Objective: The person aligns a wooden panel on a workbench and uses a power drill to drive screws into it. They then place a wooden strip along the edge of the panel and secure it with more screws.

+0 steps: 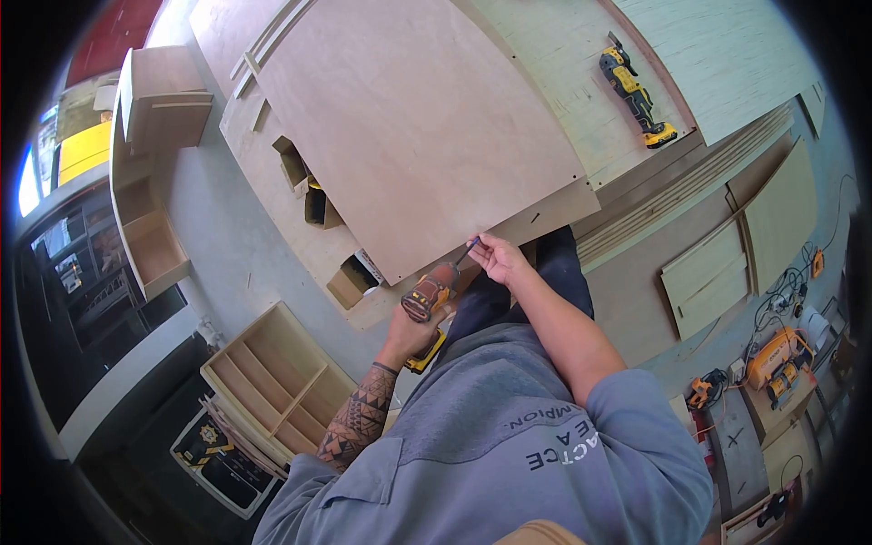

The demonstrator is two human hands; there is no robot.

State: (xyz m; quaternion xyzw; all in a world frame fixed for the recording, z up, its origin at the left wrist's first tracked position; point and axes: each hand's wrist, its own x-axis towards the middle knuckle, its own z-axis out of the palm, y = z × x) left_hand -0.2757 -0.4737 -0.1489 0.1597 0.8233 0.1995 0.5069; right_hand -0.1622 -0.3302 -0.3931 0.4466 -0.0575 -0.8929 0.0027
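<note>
My left hand is wrapped round the grip of a cordless drill with a yellow battery below. A long thin driver bit points away from its chuck, up and to the right. At the bit's far end, the fingers of my right hand are pinched together on its dark tip; whether a screw sits there too is hard to make out. Both hands are at the near edge of a large plywood panel. A dark screw lies on the wooden strip just past my right hand.
A yellow-black multi-tool lies on the board at upper right. Rectangular cut-outs open along the left side of the worktop. A wooden divided tray stands at lower left. Cables and an orange tool are at right.
</note>
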